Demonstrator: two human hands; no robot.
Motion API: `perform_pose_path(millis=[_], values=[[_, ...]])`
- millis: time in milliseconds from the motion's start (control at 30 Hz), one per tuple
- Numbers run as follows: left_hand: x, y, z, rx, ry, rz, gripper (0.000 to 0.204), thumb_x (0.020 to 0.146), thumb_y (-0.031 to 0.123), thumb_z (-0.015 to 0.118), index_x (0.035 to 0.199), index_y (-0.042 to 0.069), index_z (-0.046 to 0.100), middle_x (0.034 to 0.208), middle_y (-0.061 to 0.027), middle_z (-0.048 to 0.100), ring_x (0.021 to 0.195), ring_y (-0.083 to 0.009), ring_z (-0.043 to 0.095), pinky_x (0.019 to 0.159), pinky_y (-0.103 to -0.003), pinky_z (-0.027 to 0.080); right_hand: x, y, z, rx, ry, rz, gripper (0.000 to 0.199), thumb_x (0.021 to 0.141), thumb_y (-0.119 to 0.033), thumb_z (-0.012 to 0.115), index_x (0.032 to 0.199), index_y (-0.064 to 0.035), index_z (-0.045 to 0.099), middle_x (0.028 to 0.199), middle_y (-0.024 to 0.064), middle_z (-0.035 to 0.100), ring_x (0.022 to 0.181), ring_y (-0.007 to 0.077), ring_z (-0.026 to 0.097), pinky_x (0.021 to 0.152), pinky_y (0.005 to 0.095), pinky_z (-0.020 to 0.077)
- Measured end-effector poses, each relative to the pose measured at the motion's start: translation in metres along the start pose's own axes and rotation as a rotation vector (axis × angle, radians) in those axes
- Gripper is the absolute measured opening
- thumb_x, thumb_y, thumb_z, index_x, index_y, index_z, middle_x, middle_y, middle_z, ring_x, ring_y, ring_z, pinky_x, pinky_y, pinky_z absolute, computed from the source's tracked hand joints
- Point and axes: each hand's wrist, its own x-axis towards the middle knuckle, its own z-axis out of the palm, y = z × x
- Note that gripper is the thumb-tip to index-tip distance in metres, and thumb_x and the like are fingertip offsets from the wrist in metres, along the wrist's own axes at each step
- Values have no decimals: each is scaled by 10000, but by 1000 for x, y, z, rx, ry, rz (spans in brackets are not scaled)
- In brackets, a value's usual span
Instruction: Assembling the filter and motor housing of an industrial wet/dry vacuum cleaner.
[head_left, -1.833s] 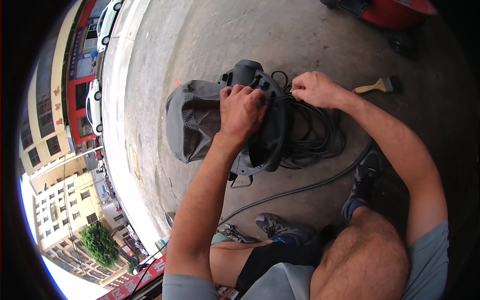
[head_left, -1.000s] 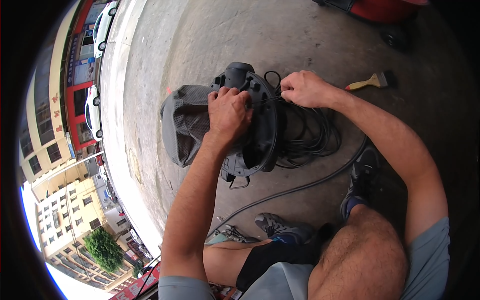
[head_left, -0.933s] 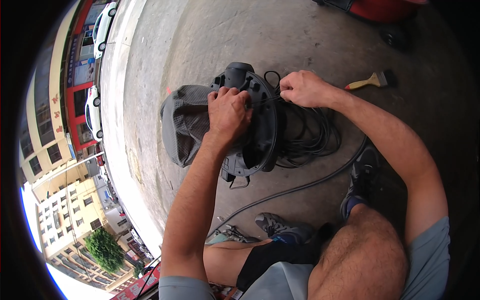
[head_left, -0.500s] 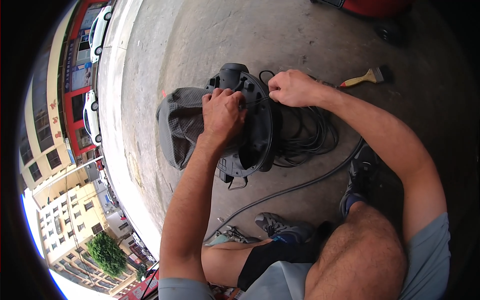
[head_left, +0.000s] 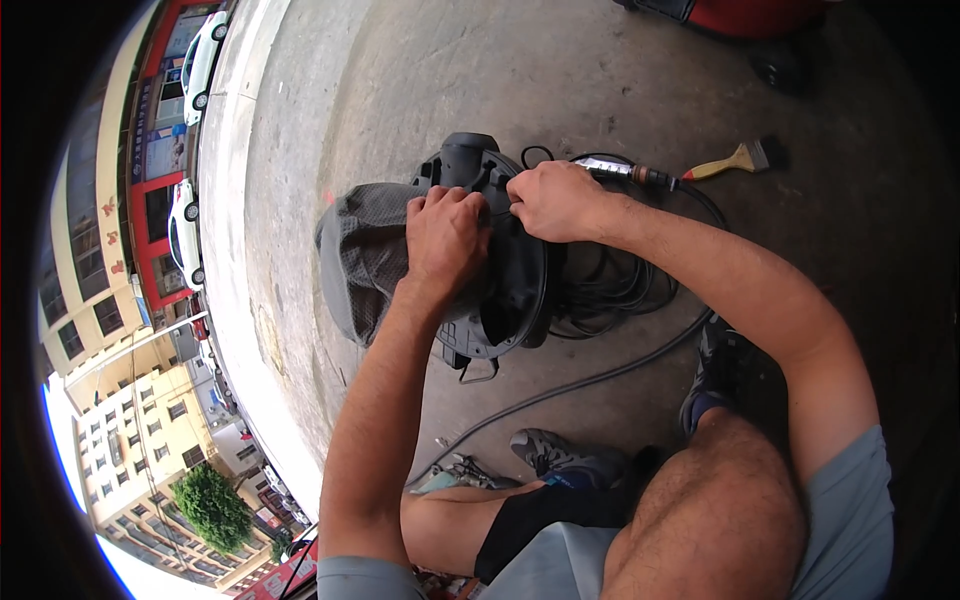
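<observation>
A black round vacuum cleaner head (head_left: 505, 310) lies on its side on the concrete, with a dark grey mesh filter bag (head_left: 362, 250) over its left part. My left hand (head_left: 445, 232) is closed at the bag's edge, its fingers bunched on the fabric. To its right, over the head's rim, my right hand (head_left: 553, 202) is pinched on a thin dark cord that runs toward the left hand. Most of the cord is hidden behind my fingers. A coiled black power cable (head_left: 610, 295) lies to the right of the head.
A paintbrush (head_left: 735, 160) with a yellow handle and a silver air tool (head_left: 607, 168) on a hose lie to the right. The dark hose (head_left: 590, 380) curves past my shoes (head_left: 560, 455). Part of a red machine (head_left: 745, 15) stands at the far right.
My right hand has moved left and slightly nearer, closer to my left hand, uncovering the silver air tool. The left hand stays on the bag.
</observation>
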Motion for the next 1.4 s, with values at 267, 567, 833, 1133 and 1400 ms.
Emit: perform_pose_path(millis=[267,567,833,1133,1400], values=[[-1,0,1,-17,24,18,261,754,155,770,999,125,684,1042,-66,669,1107,-291,588,964,-446,418,3,-4,3,-43,18,-6,217,898,-233,626,973,-50,717,912,225,708,944,404,684,859,493,533],[-6,3,-14,65,-20,25,380,743,207,794,1097,112,694,1193,-75,646,1216,-273,553,1076,-475,357,-1,-4,1,-112,55,-34,225,894,-209,643,1032,-35,675,895,211,708,934,401,687,857,491,535],[-11,-5,-18,162,-138,59,371,794,238,764,1139,115,702,1293,-86,627,1321,-275,499,1143,-528,293,-16,2,-15,-202,107,-96,132,875,-147,630,959,-44,637,894,174,695,899,365,674,905,470,458],[-41,10,-11,155,-36,128,233,835,182,687,1059,118,698,1316,-107,603,1373,-289,453,1196,-580,203,-38,5,-3,-234,210,-162,53,827,-76,618,822,-74,671,840,108,650,855,290,650,844,428,445],[-41,13,-2,167,-2,121,192,868,165,619,1024,64,665,1356,-150,582,1388,-322,436,1210,-595,163,-48,-1,-9,-82,190,-114,53,866,-85,633,894,-41,637,843,141,678,830,324,668,831,430,445]])
